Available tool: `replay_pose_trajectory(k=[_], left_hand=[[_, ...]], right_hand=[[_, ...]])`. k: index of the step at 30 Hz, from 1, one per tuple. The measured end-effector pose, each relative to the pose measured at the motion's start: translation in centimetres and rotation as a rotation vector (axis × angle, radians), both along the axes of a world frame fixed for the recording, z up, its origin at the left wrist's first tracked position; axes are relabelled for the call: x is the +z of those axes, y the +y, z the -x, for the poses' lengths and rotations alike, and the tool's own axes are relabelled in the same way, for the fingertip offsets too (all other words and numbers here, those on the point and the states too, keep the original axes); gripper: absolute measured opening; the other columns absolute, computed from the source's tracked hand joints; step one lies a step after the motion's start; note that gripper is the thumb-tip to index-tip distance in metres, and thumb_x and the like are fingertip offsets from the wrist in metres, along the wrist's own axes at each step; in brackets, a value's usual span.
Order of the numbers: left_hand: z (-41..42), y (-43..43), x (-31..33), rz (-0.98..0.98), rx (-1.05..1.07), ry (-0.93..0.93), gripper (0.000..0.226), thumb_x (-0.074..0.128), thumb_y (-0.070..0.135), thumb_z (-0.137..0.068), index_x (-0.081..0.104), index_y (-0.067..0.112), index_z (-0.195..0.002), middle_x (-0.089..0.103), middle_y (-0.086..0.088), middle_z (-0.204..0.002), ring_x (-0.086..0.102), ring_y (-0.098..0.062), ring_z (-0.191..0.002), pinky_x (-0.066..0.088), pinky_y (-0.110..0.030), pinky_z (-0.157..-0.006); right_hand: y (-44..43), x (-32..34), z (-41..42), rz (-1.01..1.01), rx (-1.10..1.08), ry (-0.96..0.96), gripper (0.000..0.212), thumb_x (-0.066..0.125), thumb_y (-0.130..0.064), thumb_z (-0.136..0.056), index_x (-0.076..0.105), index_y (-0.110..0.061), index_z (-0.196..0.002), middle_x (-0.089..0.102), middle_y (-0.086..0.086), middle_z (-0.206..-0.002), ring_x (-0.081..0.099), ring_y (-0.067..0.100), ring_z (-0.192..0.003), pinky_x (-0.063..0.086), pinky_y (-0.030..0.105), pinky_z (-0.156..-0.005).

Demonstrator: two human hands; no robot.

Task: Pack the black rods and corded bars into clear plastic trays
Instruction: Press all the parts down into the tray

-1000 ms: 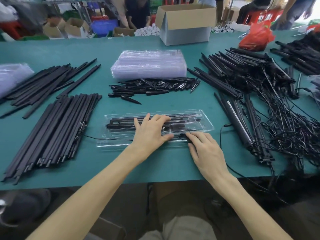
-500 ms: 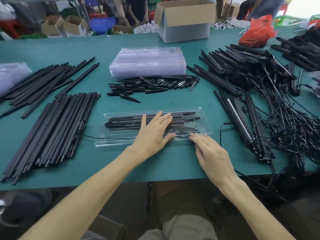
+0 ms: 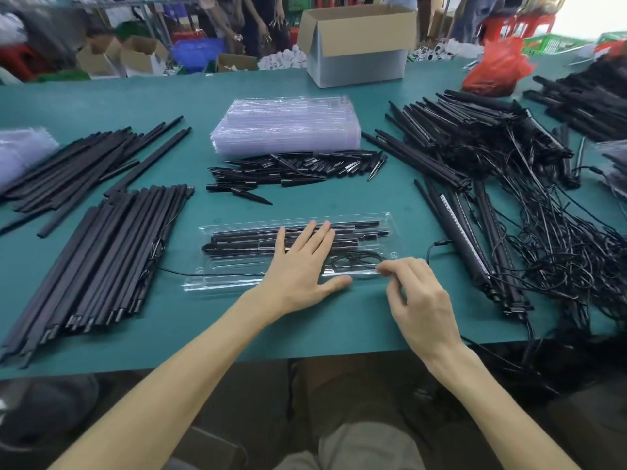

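Left hand lies flat on the clear tray, fingers straight and close together, thumb out to the side on the desk, fingertips on the black rods inside. Right hand is at the tray's near right corner w/ fingers curled and tips touching the rim; can't tell whether they pinch anything. The tray sits near the desk's front edge, long axis left-right. The rods in it run the same way and fill the far slots, w/ a coiled black cord in the near right compartment. Left of the tray is a rod bundle, rods side by side, pointing diagonally away and right. Right of the tray lie corded bars pointing away and left, one w/ a white marked strip, marks too small to read. Their cord tangle spreads further right. Beyond the tray is a heap of short pointed pieces, mostly left-right, then a stack of empty trays just behind them. Far beyond the tray stands an open cardboard box, and far beyond to the tray's right a red bag.
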State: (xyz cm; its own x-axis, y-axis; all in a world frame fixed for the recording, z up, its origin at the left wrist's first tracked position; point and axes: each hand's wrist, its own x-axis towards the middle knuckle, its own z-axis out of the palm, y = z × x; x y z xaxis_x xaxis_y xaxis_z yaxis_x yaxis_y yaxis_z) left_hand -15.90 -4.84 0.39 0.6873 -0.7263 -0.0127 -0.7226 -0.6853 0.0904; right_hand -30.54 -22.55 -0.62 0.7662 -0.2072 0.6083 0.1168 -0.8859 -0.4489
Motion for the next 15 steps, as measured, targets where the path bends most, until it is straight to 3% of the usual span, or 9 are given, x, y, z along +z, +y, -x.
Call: replay_pose_trajectory(k=[4,9,15], left_hand=[[-0.4,0.1,-0.1,-0.012,-0.016,0.002,0.098,0.017,0.083,-0.087,-0.003,0.022,-0.161,-0.011,0.009,-0.168,-0.016,-0.012,-0.154,-0.007,-0.060,-0.121],[-0.2,0.2,-0.6,-0.014,-0.021,-0.049,0.100,0.013,0.081,-0.088,-0.008,0.015,-0.160,-0.018,-0.001,-0.167,-0.020,-0.014,-0.153,-0.006,-0.056,-0.123],[-2.0,1.4,0.7,0.061,-0.084,0.116,0.107,0.033,0.081,-0.085,0.006,0.010,-0.161,-0.005,-0.003,-0.168,-0.007,-0.011,-0.155,-0.001,-0.038,-0.127]], right_hand=[[-0.3,0.6,-1.1,0.035,-0.025,0.031,0.017,0.059,-0.002,-0.095,0.067,-0.006,-0.109,0.063,0.000,-0.105,0.056,0.020,-0.100,0.050,0.030,-0.087],[0.0,0.9,-2.8,0.011,-0.035,0.187,0.026,0.059,-0.016,-0.100,0.067,-0.004,-0.121,0.063,0.005,-0.124,0.055,0.021,-0.119,0.045,0.035,-0.104],[0.5,1.5,-5.5,0.114,0.112,0.401,0.048,0.053,-0.032,-0.103,0.051,-0.009,-0.145,0.048,0.004,-0.151,0.040,0.020,-0.141,0.022,0.030,-0.121]])
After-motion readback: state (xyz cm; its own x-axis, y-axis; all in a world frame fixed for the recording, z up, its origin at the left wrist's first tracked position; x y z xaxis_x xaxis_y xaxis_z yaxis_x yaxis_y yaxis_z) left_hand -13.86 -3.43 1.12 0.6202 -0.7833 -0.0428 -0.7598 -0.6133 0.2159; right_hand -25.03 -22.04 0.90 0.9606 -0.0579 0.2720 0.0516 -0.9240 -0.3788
